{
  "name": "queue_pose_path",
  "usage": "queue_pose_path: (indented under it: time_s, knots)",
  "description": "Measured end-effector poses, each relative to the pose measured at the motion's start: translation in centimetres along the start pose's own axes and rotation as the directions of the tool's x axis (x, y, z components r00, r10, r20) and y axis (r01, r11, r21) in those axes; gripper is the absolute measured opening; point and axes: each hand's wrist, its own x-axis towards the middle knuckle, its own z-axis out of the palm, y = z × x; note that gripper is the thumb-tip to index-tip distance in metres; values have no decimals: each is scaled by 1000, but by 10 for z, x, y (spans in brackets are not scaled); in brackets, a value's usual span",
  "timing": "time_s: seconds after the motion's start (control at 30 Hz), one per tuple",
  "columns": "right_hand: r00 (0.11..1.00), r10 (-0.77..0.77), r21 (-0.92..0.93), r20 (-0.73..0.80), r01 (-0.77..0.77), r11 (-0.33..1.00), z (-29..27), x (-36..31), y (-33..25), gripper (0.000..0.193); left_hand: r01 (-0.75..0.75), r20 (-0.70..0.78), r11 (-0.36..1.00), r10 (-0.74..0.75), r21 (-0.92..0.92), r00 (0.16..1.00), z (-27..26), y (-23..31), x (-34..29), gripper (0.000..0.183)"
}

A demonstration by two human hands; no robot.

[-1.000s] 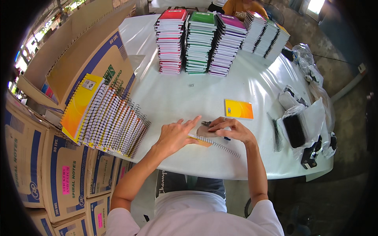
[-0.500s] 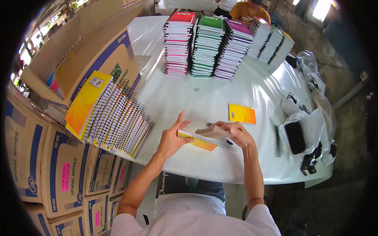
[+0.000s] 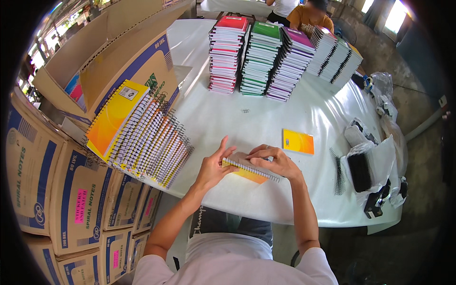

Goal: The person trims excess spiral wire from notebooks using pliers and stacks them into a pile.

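Observation:
A small yellow-orange spiral notebook (image 3: 251, 175) is held tilted above the near part of the table, its wire coil running along the upper edge. My left hand (image 3: 216, 165) grips its left end, thumb on the near side and index finger raised. Bent over the brown back sheet (image 3: 241, 158) behind the coil, my right hand (image 3: 275, 162) keeps its fingers closed on the notebook. The right fingertips are partly hidden. Flat on the table beyond my right hand lies another yellow-orange spiral notebook (image 3: 298, 141).
Stacked yellow spiral notebooks (image 3: 142, 135) stand at left by an open carton (image 3: 137, 71). Red (image 3: 225, 57), green (image 3: 259, 59) and purple (image 3: 290, 64) notebook stacks rise at the back. Black coils (image 3: 358, 170) in plastic lie right. A person (image 3: 311, 19) sits beyond the table.
The brown sheet, lifted by my right hand before, now lies lower against the notebook. My right fingers have come down over it. A dark, pen-like tool by that hand is no longer visible.

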Motion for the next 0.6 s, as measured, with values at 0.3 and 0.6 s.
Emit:
queue_pose_path:
  time_s: [0.3,0.6]
  knots:
    - [858,-24,-520,-513,-288,804,-76,-107,27,29,21,251,979,32,-203,967,-17,2,6,54]
    - [879,-373,-858,-296,-73,508,14,-49,72,49,-100,1,994,100,38,995,-2,-12,-11,47]
